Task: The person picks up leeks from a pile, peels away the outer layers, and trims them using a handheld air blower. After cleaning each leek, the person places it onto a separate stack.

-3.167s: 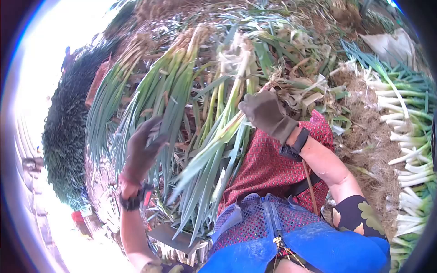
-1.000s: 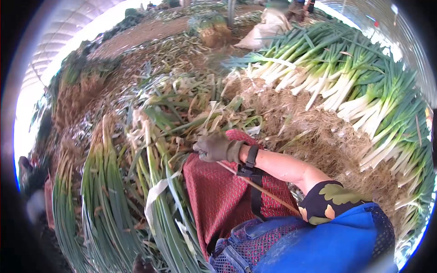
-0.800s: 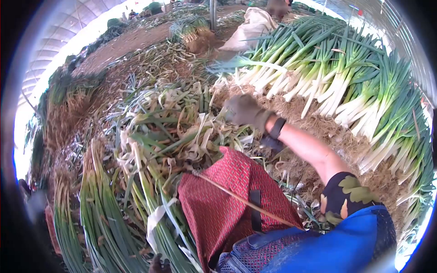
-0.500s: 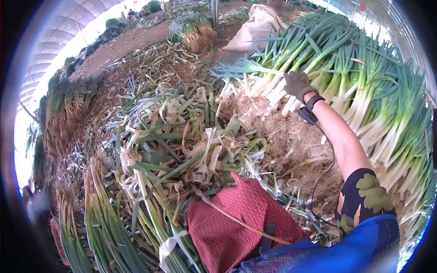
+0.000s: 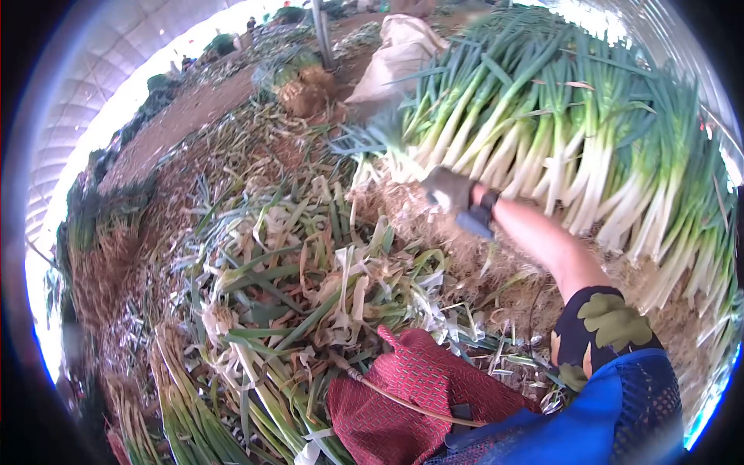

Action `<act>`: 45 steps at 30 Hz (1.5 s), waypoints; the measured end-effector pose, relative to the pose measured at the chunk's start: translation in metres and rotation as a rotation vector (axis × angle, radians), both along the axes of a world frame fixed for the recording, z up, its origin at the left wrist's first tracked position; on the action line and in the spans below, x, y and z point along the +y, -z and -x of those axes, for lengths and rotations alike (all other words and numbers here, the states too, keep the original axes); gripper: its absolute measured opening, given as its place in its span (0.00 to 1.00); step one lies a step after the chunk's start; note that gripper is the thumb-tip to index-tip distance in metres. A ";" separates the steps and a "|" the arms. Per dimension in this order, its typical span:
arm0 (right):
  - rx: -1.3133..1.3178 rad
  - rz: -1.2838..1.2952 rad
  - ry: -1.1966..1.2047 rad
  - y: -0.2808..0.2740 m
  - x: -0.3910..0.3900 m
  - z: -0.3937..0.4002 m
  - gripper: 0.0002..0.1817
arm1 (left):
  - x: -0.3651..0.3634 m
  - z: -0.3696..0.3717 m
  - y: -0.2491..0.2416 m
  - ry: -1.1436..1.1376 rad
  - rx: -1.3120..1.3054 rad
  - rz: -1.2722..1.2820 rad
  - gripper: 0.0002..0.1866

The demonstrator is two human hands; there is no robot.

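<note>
At the far left we see root-ended bundles [image 5: 105,256], their brown roots hanging down and their green leaves above. At the lower left lie untrimmed leeks [image 5: 190,407], with brownish upper ends and green leaves going down to the border of our view. Our left hand is not visible, so we cannot tell its state.

Next to these leeks, toward the middle, there is a loose heap of peeled leaves [image 5: 310,271], some green, some pale and dry. Behind it stand a leek bundle [image 5: 306,91] with its roots toward us, a grey post [image 5: 321,37] and, to the right, a whitish sack [image 5: 397,60].

In front of us a red patterned cloth [image 5: 411,380] covers our lap, and a thin brown tube [image 5: 415,408] passes across it.

Our right hand [image 5: 451,190], in a dark glove, is above the root mat [image 5: 418,221], near the white ends of the cleaned leeks [image 5: 535,147]. The fingers look bent, but they are blurred; a white patch shows at them, and we cannot tell if they pinch something. A dark band [image 5: 489,201] is around the wrist. The cleaned leeks lie side by side in a curved row, white parts toward us and green leaves away, down the right side.
</note>
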State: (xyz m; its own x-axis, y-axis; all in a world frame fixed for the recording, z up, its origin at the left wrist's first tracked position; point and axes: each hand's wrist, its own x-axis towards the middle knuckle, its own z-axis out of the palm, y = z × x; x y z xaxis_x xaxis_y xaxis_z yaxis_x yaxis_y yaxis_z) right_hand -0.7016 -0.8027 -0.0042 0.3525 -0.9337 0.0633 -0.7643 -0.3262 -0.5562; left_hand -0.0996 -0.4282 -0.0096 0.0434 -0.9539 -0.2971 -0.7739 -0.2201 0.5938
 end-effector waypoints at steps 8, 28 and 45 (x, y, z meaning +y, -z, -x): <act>-0.964 -0.409 0.550 -0.002 0.157 -0.109 0.12 | -0.023 0.044 -0.036 0.193 0.083 0.102 0.19; -1.256 0.429 0.512 -0.200 0.272 -0.019 0.17 | 0.039 0.029 -0.036 -0.014 0.007 -0.001 0.17; -0.178 0.175 0.252 -0.079 0.203 -0.120 0.22 | 0.128 -0.066 -0.034 -0.504 -0.163 0.323 0.12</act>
